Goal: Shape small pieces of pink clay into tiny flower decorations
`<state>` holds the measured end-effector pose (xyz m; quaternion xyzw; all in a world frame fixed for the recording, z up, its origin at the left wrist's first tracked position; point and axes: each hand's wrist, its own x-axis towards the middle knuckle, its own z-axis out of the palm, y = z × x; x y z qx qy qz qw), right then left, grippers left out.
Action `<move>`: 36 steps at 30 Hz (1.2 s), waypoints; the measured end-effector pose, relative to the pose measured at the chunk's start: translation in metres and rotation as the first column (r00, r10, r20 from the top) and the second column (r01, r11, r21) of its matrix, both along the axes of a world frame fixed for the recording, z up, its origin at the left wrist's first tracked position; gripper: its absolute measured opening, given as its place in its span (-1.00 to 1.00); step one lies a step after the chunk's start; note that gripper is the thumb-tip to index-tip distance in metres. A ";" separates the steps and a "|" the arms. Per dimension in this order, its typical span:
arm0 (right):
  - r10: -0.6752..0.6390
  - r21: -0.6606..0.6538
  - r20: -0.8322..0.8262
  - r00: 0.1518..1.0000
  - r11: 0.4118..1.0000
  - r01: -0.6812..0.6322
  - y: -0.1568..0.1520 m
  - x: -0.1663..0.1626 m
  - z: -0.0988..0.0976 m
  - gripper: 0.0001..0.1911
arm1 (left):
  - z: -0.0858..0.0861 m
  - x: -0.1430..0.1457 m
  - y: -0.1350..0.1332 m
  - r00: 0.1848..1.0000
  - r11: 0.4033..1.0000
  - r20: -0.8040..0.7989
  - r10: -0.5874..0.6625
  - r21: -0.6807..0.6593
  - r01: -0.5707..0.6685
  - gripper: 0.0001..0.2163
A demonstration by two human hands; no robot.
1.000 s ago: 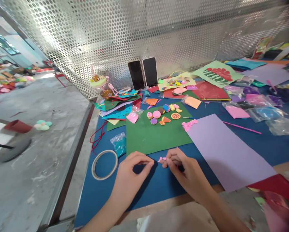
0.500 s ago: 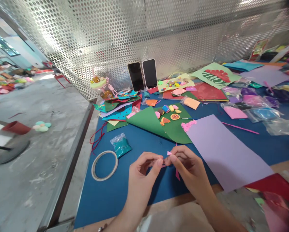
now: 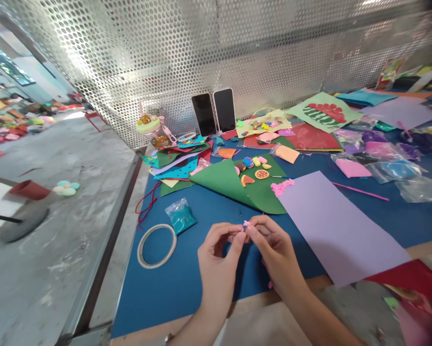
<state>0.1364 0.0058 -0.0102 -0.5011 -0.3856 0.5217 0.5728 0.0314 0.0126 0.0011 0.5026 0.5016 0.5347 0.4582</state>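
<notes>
Close together over the front of the table, both hands are closed in pinches. My left hand [image 3: 221, 252] and my right hand [image 3: 273, 250] meet fingertip to fingertip around a small pink piece [image 3: 247, 224] that looks like soft modelling clay. Part of it pokes up between the fingers. Below my right palm, bits of a pink strip [image 3: 270, 284] show; the hand hides the rest. To the right lies a lilac paper sheet [image 3: 338, 226], with crumpled pink bits [image 3: 282, 186] clustered on its upper left corner.
Left of my hands are a tape roll [image 3: 140, 252] and a bag of teal clay [image 3: 182, 218]. Beyond lies a curled green sheet [image 3: 219, 180] with small clay foods. Two phones [image 3: 224, 110] lean near the perforated metal wall [image 3: 273, 57]. Several clay packets [image 3: 353, 167] lie right.
My hands have drawn closer together, with the right moving slightly left. The pink piece has shifted left between the fingertips, and less of the hanging strip shows.
</notes>
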 end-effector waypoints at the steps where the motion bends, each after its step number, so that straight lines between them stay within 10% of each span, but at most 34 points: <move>1: -0.002 -0.017 0.019 1.000 1.000 0.002 0.000 0.001 0.000 -0.80 | 0.000 0.000 0.000 1.000 1.000 -0.001 0.012 0.003 -0.012 -0.94; 15: -0.191 0.166 0.137 0.972 0.972 0.167 -0.005 0.001 0.004 -0.94 | 0.014 0.006 -0.022 0.947 0.943 0.322 0.006 -0.317 0.102 -0.75; 36: -0.250 0.309 0.367 0.896 0.941 0.136 -0.004 0.001 -0.004 -0.91 | -0.002 0.002 -0.020 0.911 0.959 0.411 -0.016 -0.251 0.131 -0.69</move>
